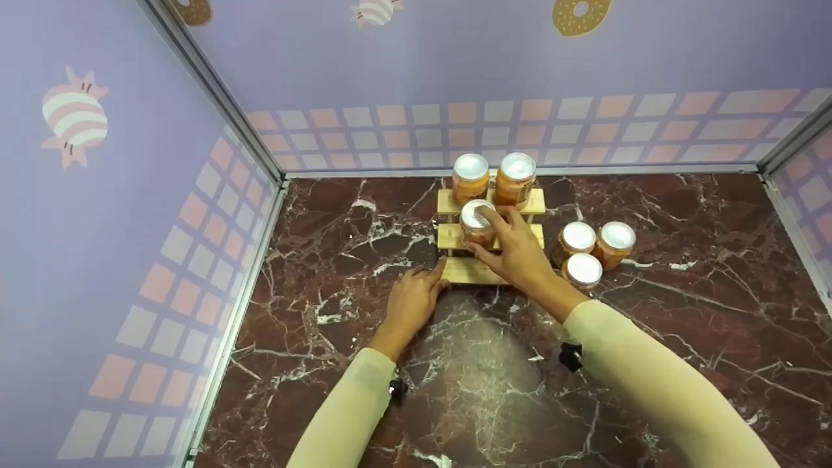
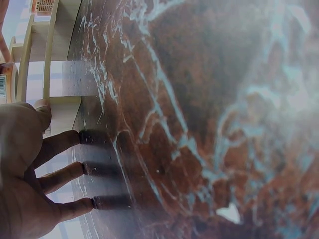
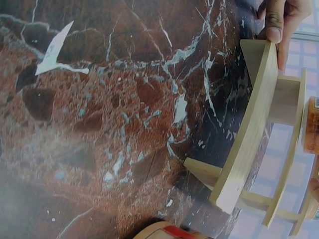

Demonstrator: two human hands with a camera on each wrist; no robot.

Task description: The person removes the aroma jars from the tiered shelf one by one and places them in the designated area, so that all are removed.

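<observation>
A three-step wooden rack (image 1: 473,272) stands on the marbled table. My right hand (image 1: 520,257) grips an orange jar with a silvery lid (image 1: 478,214) on its middle step, left of centre, fingers over the lid and thumb low on the side. In the right wrist view, that jar (image 3: 312,127) shows only at the edge. My left hand (image 1: 411,302) holds the left end of the bottom step between thumb and index finger. Its other fingers (image 2: 65,179) reach down to the tabletop in the left wrist view. Two similar jars, left (image 1: 470,179) and right (image 1: 515,181), occupy the top step.
Right of the rack, three more lidded jars (image 1: 616,244) stand clustered on the table (image 1: 702,325). A patterned back wall (image 1: 455,78) rises close behind the rack, and another panel (image 1: 162,273) borders the table's left side.
</observation>
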